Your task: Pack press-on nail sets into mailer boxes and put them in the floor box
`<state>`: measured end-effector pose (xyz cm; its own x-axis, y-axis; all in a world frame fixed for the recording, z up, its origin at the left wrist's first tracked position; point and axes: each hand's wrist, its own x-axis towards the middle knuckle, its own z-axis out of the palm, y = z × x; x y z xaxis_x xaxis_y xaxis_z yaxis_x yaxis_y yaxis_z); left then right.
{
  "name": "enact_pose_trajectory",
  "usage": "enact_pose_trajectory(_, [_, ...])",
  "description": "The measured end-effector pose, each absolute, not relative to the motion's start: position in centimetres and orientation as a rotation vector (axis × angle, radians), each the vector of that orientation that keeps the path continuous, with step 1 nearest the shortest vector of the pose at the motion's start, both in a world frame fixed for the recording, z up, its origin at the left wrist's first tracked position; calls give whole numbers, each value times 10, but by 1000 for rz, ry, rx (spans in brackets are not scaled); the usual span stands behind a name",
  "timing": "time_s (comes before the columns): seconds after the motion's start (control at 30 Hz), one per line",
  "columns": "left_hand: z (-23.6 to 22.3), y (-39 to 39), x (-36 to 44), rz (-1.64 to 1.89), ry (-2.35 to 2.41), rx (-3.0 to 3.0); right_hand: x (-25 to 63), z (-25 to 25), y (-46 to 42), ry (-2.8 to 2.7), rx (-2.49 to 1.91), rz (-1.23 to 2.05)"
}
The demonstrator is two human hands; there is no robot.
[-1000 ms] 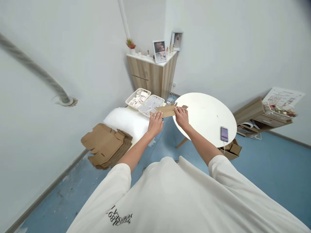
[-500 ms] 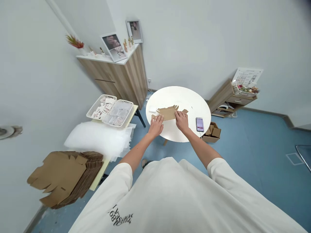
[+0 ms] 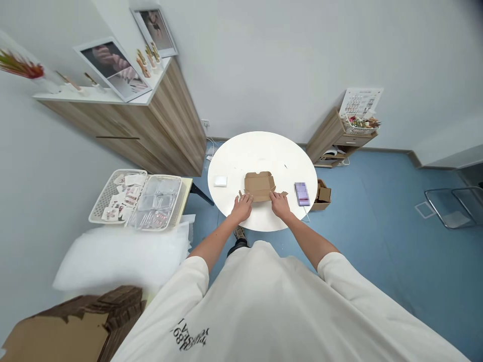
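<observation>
A small brown cardboard box blank (image 3: 259,185), partly folded, lies on the white round table (image 3: 260,146) in front of me. Its far panel stands up with a notched edge, and narrow flaps stick out at both near corners. My left hand (image 3: 242,207) is closed on the near left corner, fingers bent around the flap. At the near right corner, my right hand (image 3: 279,204) pinches the cardboard between thumb and fingers. The fingertips are small in view and partly hidden by the hands.
A phone (image 3: 302,194) with a cable lies right of the box, a white pad (image 3: 220,181) left. An open carton (image 3: 323,196) stands on the floor. Baskets (image 3: 158,201), white foam sheets (image 3: 121,256) and flat cardboard (image 3: 60,337) fill the left side table.
The cardboard has gone from a flatter, tilted piece to a squarer tray form with its far panel raised. Both hands stay at its near corners. My view has turned leftward and moved closer.
</observation>
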<state>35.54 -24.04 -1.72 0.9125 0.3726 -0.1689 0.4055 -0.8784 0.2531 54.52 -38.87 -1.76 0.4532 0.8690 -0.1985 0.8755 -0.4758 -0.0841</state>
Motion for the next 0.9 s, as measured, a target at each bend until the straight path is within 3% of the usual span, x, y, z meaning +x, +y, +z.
enact_pose_trajectory(0.4, [-48, -147, 392, -359, 549, 2758, 576, -51, -317, 1471, 2627, -534])
enact_pose_trajectory(0.63, [-55, -145, 406, -236, 299, 2822, 581, -65, -308, 1496, 2479, -762])
enact_pose_trajectory(0.9, [-82, -149, 431, -448, 395, 2694, 593, -83, -298, 1586, 2381, -888])
